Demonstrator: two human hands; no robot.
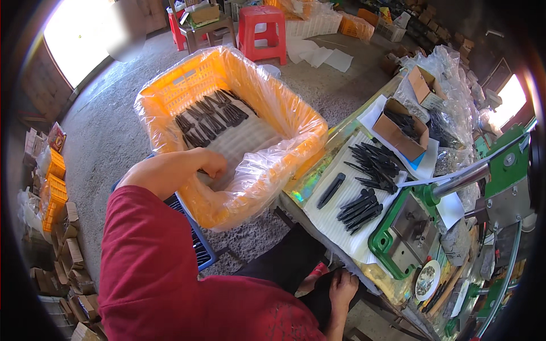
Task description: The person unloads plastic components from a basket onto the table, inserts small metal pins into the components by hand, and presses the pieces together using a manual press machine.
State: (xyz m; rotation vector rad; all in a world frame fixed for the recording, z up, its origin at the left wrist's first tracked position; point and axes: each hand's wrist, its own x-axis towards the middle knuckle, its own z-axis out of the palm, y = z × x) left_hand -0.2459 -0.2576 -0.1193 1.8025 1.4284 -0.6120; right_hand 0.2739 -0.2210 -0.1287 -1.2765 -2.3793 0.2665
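Observation:
Inside a yellow plastic crate (271, 196) lined with clear film, my left hand (212, 163) is low over the near left part, its fingers curled. A dark bit shows beneath them, but I cannot make out what they hold. Farther back in the crate, rows of slim black pieces (207, 120), like folding-knife handles, lie on a pale foam sheet (250, 139). My right hand (343, 288) rests on my dark-trousered leg, fingers lying flat and holding nothing. Beside it on the bench, more black pieces (372, 165) lie heaped on white foam, with a single one (331, 190) apart.
A green hand press (398, 227) stands on the bench's right side, with a white dish (427, 279) near its base. An open cardboard box (401, 129) of black pieces sits behind the heap. A red stool (262, 34) stands beyond the crate; cartons (74, 253) line the left.

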